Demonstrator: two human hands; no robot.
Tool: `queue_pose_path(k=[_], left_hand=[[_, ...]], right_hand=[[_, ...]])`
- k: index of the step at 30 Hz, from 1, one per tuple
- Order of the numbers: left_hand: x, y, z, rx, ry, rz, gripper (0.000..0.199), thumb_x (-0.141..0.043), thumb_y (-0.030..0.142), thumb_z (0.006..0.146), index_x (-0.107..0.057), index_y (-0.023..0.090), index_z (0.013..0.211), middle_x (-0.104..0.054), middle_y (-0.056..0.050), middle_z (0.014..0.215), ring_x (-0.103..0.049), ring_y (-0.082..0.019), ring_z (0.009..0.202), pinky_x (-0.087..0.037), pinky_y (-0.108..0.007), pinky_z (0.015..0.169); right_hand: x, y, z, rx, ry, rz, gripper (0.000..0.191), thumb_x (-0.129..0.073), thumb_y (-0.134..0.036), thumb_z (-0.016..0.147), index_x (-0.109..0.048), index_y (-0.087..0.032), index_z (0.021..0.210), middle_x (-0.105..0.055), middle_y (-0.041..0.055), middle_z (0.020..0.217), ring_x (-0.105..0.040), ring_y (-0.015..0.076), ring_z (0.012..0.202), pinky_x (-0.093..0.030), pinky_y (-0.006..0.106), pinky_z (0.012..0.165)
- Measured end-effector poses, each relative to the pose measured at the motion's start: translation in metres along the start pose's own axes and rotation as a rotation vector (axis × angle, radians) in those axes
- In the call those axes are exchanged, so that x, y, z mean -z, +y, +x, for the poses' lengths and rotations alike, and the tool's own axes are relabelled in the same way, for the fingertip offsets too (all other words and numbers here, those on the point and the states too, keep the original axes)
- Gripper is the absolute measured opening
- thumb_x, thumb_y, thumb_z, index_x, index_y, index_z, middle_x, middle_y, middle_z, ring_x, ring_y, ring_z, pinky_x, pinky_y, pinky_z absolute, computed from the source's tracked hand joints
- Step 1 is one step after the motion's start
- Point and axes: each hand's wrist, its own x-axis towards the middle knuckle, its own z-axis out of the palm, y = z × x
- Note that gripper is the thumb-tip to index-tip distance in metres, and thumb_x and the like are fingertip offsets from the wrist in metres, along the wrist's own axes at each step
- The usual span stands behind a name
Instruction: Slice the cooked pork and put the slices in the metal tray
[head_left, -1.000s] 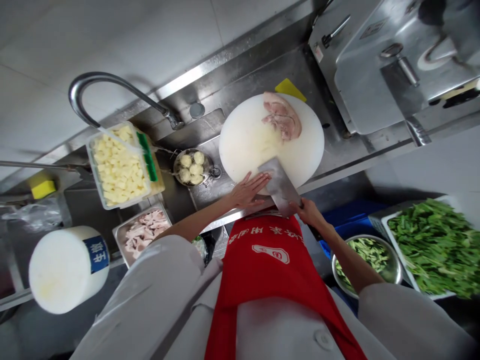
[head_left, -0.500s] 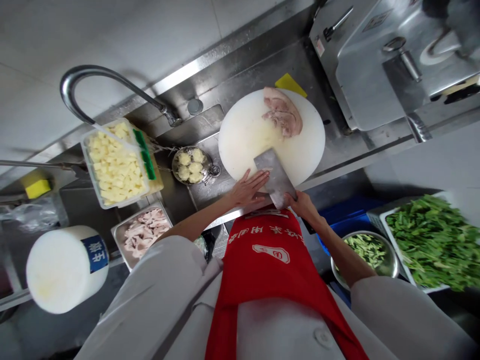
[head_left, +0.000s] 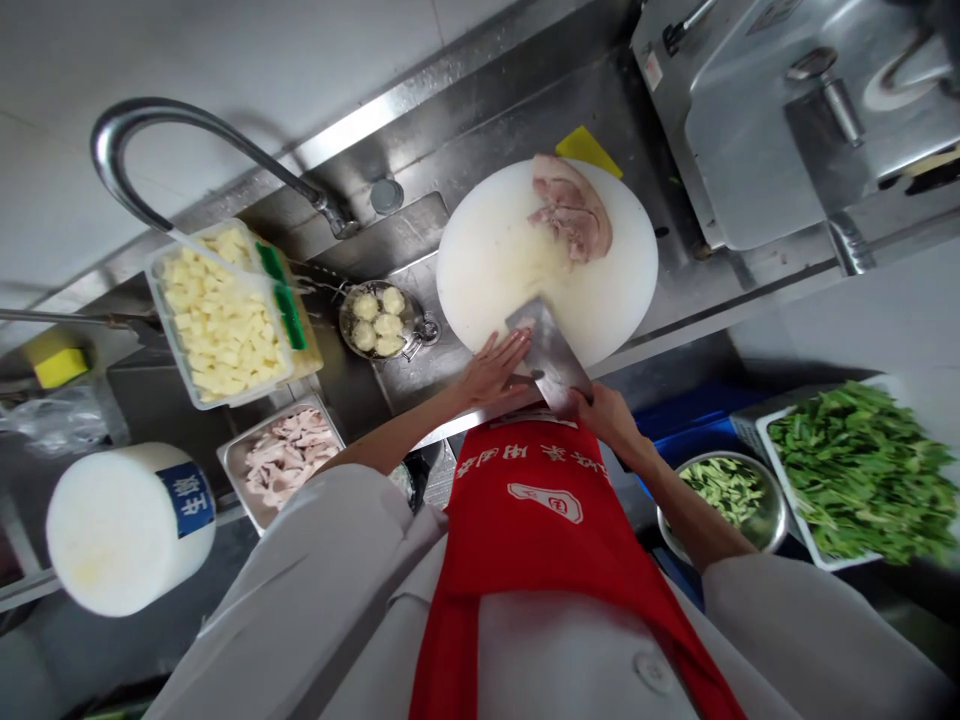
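Observation:
My right hand (head_left: 604, 412) grips the handle end of a broad cleaver (head_left: 553, 358), whose blade lies slanted over the near edge of a round white cutting board (head_left: 480, 270). Stretched out flat, the fingers of my left hand (head_left: 495, 368) touch the blade's left side. A small pale scrap shows on the blade by the fingertips; I cannot make out its kind. Towards the board's far right side lies a pale slab of meat (head_left: 574, 212), apart from both hands.
Left stand a running faucet (head_left: 202, 140), a tub of pale cubes (head_left: 217, 310), a bowl (head_left: 381, 320) with several pale round pieces, a tray of sliced meat (head_left: 289, 455) and a white round block (head_left: 127, 530). Right are a metal slicer (head_left: 757, 150) and a crate of greens (head_left: 862, 470).
My left fingers have slid a little up along the cleaver blade, away from my body. The cleaver and the meat slab stay about where they were; the view has shifted slightly.

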Motion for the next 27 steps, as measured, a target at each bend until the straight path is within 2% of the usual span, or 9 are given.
queue_pose_path(k=[3,5,9,12,15,17,21,27], left_hand=[[0.000,-0.003,-0.002,0.008,0.015,-0.001,0.082,-0.029,0.062,0.096,-0.010,0.010,0.157,-0.012,-0.014,0.164,-0.012,-0.028,0.153,-0.006,-0.054,0.125],[0.000,-0.004,-0.004,0.002,0.014,-0.003,0.081,-0.030,0.061,0.096,-0.010,0.012,0.158,-0.014,-0.013,0.163,-0.012,-0.028,0.153,-0.004,-0.055,0.125],[0.003,-0.008,-0.004,0.098,0.047,-0.007,0.082,-0.029,0.062,0.096,-0.008,0.013,0.158,-0.015,-0.011,0.164,-0.012,-0.028,0.153,-0.005,-0.055,0.126],[0.007,-0.014,-0.001,0.236,0.107,-0.019,0.080,-0.025,0.062,0.097,-0.006,0.014,0.158,-0.012,-0.012,0.164,-0.009,-0.029,0.153,-0.003,-0.058,0.124],[0.011,-0.012,0.006,0.281,0.160,-0.037,0.073,-0.023,0.057,0.099,-0.009,0.017,0.158,-0.011,-0.011,0.165,-0.004,-0.030,0.154,-0.002,-0.060,0.123],[0.012,-0.005,0.013,0.219,0.166,-0.051,0.070,-0.023,0.055,0.100,-0.011,0.018,0.158,-0.014,-0.010,0.164,-0.006,-0.029,0.154,-0.002,-0.057,0.124],[0.009,0.012,0.025,0.052,0.084,-0.070,0.072,-0.024,0.057,0.099,-0.009,0.018,0.158,-0.019,-0.010,0.163,-0.014,-0.026,0.153,-0.008,-0.052,0.125],[0.005,0.013,0.030,0.013,0.035,-0.075,0.075,-0.025,0.059,0.099,-0.008,0.016,0.158,-0.018,-0.010,0.163,-0.015,-0.024,0.153,-0.007,-0.051,0.125]], right_hand=[[-0.003,-0.009,-0.003,-0.003,0.009,0.010,0.047,-0.042,-0.051,0.097,-0.067,-0.011,0.102,-0.074,0.0179,0.093,-0.069,0.0253,0.086,-0.040,0.028,0.067],[-0.005,-0.005,-0.011,-0.001,0.007,0.003,0.046,-0.042,-0.050,0.097,-0.067,-0.012,0.102,-0.074,0.0171,0.092,-0.069,0.0249,0.086,-0.040,0.028,0.069],[-0.002,0.021,-0.033,0.008,0.020,0.011,0.040,-0.047,-0.049,0.094,-0.066,-0.014,0.094,-0.073,0.0161,0.087,-0.068,0.0251,0.083,-0.041,0.028,0.067],[0.007,0.039,-0.036,-0.022,0.097,0.173,0.042,-0.049,-0.054,0.089,-0.065,-0.015,0.085,-0.070,0.0113,0.073,-0.065,0.0226,0.069,-0.040,0.027,0.058],[0.013,0.045,-0.019,-0.107,0.164,0.431,0.048,-0.050,-0.061,0.086,-0.062,-0.015,0.079,-0.059,0.0032,0.051,-0.056,0.0183,0.050,-0.037,0.026,0.048],[0.013,0.043,0.000,-0.119,0.167,0.551,0.049,-0.051,-0.063,0.084,-0.060,-0.015,0.078,-0.052,-0.0004,0.043,-0.051,0.0163,0.042,-0.036,0.026,0.043],[0.007,0.032,0.033,-0.112,0.150,0.664,0.049,-0.052,-0.063,0.084,-0.060,-0.015,0.079,-0.051,-0.0006,0.042,-0.050,0.0157,0.043,-0.037,0.025,0.041],[-0.001,0.021,0.049,-0.142,0.133,0.753,0.048,-0.055,-0.061,0.084,-0.061,-0.013,0.083,-0.051,0.0003,0.045,-0.051,0.0151,0.046,-0.037,0.024,0.041]])
